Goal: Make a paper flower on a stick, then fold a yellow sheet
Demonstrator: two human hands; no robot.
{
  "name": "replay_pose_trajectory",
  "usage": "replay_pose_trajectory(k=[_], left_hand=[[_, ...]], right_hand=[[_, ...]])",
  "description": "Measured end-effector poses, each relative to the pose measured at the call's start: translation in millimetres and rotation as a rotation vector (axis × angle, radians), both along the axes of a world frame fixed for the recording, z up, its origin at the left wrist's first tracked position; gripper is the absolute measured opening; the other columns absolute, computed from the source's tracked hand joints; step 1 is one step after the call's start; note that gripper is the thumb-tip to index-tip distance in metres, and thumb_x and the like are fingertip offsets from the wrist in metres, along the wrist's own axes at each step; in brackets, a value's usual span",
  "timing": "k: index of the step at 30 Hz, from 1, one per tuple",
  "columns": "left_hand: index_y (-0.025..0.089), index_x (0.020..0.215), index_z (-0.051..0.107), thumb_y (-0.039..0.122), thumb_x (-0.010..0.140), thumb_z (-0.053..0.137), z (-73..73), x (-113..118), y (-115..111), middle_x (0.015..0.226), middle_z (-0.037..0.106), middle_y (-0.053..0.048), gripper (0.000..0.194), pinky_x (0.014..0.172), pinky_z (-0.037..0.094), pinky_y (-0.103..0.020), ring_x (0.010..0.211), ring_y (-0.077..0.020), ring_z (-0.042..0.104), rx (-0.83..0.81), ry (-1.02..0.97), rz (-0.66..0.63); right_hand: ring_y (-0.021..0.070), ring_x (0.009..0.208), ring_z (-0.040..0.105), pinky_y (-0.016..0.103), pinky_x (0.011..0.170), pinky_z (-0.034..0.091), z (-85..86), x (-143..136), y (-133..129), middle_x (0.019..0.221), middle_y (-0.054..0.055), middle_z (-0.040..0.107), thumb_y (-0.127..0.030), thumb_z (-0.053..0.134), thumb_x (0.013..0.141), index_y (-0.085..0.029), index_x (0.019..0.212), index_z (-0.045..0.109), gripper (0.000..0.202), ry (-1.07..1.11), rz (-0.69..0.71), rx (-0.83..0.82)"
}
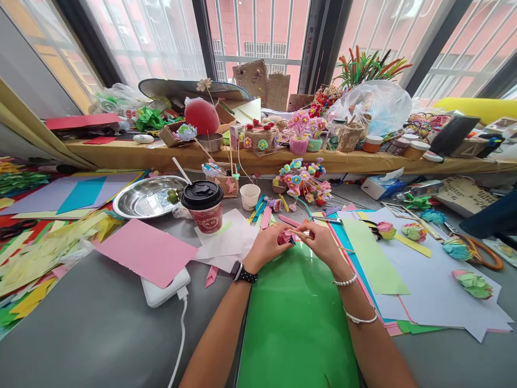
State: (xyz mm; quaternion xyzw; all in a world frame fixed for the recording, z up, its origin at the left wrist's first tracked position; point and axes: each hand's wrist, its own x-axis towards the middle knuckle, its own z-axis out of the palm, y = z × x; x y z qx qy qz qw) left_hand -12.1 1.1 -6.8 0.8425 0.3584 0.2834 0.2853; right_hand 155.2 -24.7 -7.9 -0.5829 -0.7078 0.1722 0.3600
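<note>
Above the far end of a green board [299, 318], my left hand [266, 245] is closed on a small folded pink paper flower [286, 237] with some dark blue at its lower edge. My right hand [321, 242] pinches a thin tan stick [304, 235], whose tip reaches to the paper flower. The fingers partly cover both things. Just beyond the hands lie pink paper strips [266, 217] and several small coloured paper pieces. White paper sheets [226, 242] rest left of my left hand.
A lidded drink cup [202, 213], a white paper cup [250, 197] and a metal plate [147, 198] stand at the left. Orange-handled scissors [482, 253], layered paper sheets [428, 275] and several paper flowers are at the right. A cable [182, 328] runs from a white power bank [167, 285].
</note>
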Motion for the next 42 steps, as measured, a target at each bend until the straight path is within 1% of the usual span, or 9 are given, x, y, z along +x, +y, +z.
replay_pose_trajectory(k=[13,17,19,20,24,28,35,39,42], left_hand=[[0.019,0.095,0.051,0.032,0.068,0.060,1.5,1,-1,0.093,0.059,-0.003,0.031,0.070,0.042,-0.026,0.083,-0.0182,0.055,-0.019,-0.039,0.023],[0.017,0.094,0.052,0.039,0.077,0.049,-1.9,2,1,0.079,0.062,0.000,0.028,0.058,0.044,-0.022,0.066,-0.0131,0.058,-0.077,-0.068,0.006],[0.015,0.091,0.053,0.037,0.081,0.041,-2.3,0,3,0.073,0.062,0.000,0.027,0.053,0.044,-0.020,0.060,-0.0112,0.058,-0.092,-0.079,0.008],[0.015,0.088,0.054,0.034,0.082,0.040,-1.6,-1,3,0.073,0.062,-0.001,0.025,0.055,0.045,-0.020,0.061,-0.0112,0.058,-0.088,-0.085,0.017],[0.015,0.080,0.059,0.022,0.078,0.047,7.6,-7,3,0.081,0.063,-0.002,0.014,0.070,0.044,-0.022,0.077,-0.0136,0.059,-0.021,-0.087,0.054],[0.017,0.078,0.060,0.015,0.073,0.052,17.1,-10,-1,0.079,0.065,0.000,0.010,0.069,0.043,-0.021,0.075,-0.0131,0.058,0.033,-0.034,0.059],[0.016,0.079,0.060,0.011,0.073,0.049,18.5,-3,-9,0.077,0.064,-0.005,0.013,0.063,0.042,-0.027,0.072,-0.0186,0.058,0.113,0.115,0.172],[0.018,0.078,0.060,0.013,0.074,0.049,21.0,-3,-11,0.077,0.064,-0.003,0.013,0.064,0.042,-0.027,0.072,-0.0180,0.058,0.136,0.148,0.194],[0.018,0.079,0.060,0.014,0.075,0.049,23.2,-5,-11,0.077,0.065,-0.003,0.012,0.066,0.043,-0.027,0.073,-0.0179,0.059,0.150,0.147,0.193]], right_hand=[[0.0139,0.056,0.055,0.023,0.051,0.040,0.6,-6,-2,0.073,0.004,0.066,-0.024,0.051,0.078,-0.017,0.082,0.063,0.014,-0.073,0.004,0.079],[0.0148,0.059,0.057,0.023,0.052,0.041,1.8,-6,-2,0.072,0.003,0.066,-0.025,0.051,0.079,-0.017,0.081,0.062,0.014,-0.102,0.012,0.110],[0.0149,0.061,0.058,0.023,0.053,0.042,2.8,-7,-4,0.073,0.003,0.066,-0.025,0.050,0.080,-0.018,0.081,0.062,0.014,-0.121,0.034,0.132],[0.0147,0.063,0.058,0.023,0.055,0.042,3.5,-7,-4,0.075,0.003,0.066,-0.025,0.050,0.080,-0.019,0.082,0.062,0.014,-0.132,0.051,0.146],[0.0148,0.073,0.058,0.023,0.063,0.043,6.0,-12,-9,0.085,0.003,0.064,-0.023,0.049,0.081,-0.021,0.088,0.060,0.013,-0.180,0.102,0.201],[0.0165,0.077,0.058,0.024,0.062,0.043,5.9,-15,-11,0.087,0.005,0.063,-0.023,0.047,0.083,-0.020,0.090,0.058,0.014,-0.231,0.096,0.240],[0.0186,0.075,0.058,0.026,0.061,0.043,3.1,-19,-11,0.086,0.006,0.063,-0.020,0.044,0.083,-0.019,0.088,0.059,0.016,-0.286,0.071,0.252],[0.0181,0.076,0.058,0.027,0.063,0.044,3.7,-21,-11,0.086,0.005,0.062,-0.018,0.045,0.082,-0.018,0.090,0.058,0.016,-0.274,0.083,0.248],[0.0158,0.080,0.057,0.024,0.066,0.045,7.0,-17,-11,0.090,0.005,0.061,-0.011,0.044,0.080,-0.019,0.093,0.058,0.020,-0.217,0.129,0.232]])
